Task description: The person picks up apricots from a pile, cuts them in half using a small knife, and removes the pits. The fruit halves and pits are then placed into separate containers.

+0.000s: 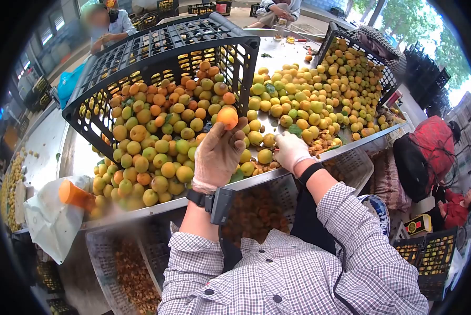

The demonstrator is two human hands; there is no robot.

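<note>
Across the metal surface, apricots lay heaped beside a tipped black crate. Your gloved left hand pinched one orange apricot at its fingertips; a light grip probably suited such soft fruit. Your right hand rested on the apricots, and I could not tell its grasp.

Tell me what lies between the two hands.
In the head view, a few yellow apricots lie on the table between the left hand, which holds an orange apricot, and the right hand.
</note>
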